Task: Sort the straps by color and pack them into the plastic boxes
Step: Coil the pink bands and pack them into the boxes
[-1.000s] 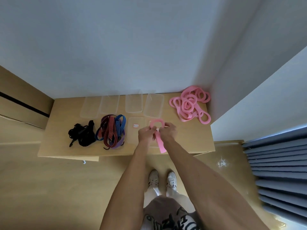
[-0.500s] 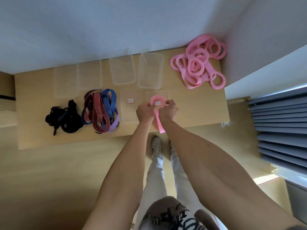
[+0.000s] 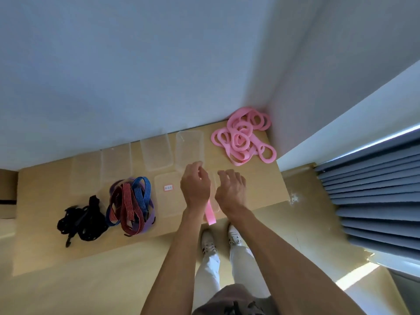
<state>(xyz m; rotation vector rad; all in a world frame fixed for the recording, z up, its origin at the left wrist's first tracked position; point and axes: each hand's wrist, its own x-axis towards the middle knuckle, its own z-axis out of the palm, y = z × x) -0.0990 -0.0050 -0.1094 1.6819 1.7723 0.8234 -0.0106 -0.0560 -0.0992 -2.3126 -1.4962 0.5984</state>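
Now we hold both hands just above the near edge of the light wooden counter [image 3: 261, 189]. Our left hand [image 3: 195, 186] and right hand [image 3: 230, 189] sit side by side with a small gap between them, backs toward the camera. Their fingers [image 3: 223, 175] curl loosely downward; we cannot tell whether either hand grips anything, since the fingertips are hidden from us.

One flat pink strap [image 3: 209, 213] shows in the gap beneath our wrists, its free end hanging past the counter's front edge. Its upper part disappears behind our hands, over a clear plastic box [image 3: 214, 178] that lies directly under the fingers. Just left of the left fingers lies another clear plastic box with a small red-edged label [image 3: 168, 187].

Beyond the fingers, against the wall, a row of four clear plastic boxes [image 3: 156, 153] stands empty as far as we can see. Far right of the right fingers and near the corner, a heap of pink looped straps [image 3: 243, 138] rests on the counter. Well left of the left fingers lies a bundle of red, blue and purple striped straps [image 3: 130, 203], and just beyond that a tangle of black straps [image 3: 84, 221].
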